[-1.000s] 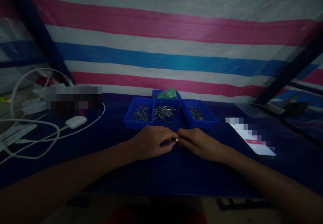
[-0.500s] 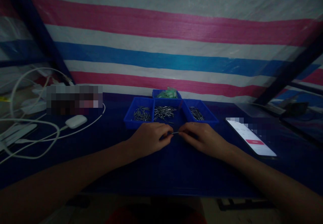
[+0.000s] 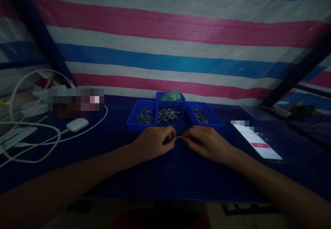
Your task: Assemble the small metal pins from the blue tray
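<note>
Metal rod (image 3: 179, 137), thin and shiny, is above the desk (image 3: 165, 177), between the two hands. The left hand (image 3: 154, 141) pinches one end and the right hand (image 3: 208, 141) pinches the other, so each grip has it. Its long side runs from 9 to 3 o'clock. Fingers hide both ends, so I cannot tell which way its tip points. A phone (image 3: 260, 145) lies at 3 o'clock.
</note>
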`<state>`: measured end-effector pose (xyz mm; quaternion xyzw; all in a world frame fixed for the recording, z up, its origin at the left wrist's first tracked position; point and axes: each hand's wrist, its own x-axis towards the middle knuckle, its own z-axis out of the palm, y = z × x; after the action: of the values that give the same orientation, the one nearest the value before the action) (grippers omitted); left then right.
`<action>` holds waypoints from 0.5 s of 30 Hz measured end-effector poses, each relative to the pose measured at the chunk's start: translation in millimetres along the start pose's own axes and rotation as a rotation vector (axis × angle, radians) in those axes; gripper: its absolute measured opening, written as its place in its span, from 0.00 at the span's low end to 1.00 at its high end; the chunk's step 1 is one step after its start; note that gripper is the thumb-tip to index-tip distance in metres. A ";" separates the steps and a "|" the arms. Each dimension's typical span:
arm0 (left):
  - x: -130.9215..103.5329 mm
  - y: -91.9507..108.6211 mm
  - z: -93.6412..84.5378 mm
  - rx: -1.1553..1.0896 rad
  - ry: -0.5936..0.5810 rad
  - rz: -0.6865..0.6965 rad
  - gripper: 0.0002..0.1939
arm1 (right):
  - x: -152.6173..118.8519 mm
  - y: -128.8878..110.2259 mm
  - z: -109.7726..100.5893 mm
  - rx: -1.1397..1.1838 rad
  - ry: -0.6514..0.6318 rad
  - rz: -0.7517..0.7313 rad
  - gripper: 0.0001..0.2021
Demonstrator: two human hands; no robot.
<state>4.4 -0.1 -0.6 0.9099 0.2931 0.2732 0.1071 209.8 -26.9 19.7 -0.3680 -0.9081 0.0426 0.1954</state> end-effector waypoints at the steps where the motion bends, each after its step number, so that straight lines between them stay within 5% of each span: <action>1: 0.1 0.0 -0.4 -0.016 0.014 0.006 0.06 | 0.5 1.2 0.5 0.001 -0.014 0.014 0.09; 15: -2.5 6.0 -4.5 0.003 -0.020 0.277 0.08 | 3.1 4.8 10.1 0.164 -0.099 -0.018 0.07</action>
<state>3.0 -6.3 4.2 0.9445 0.1642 0.2759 0.0700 207.0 -20.6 10.4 -0.3402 -0.9133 0.1332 0.1801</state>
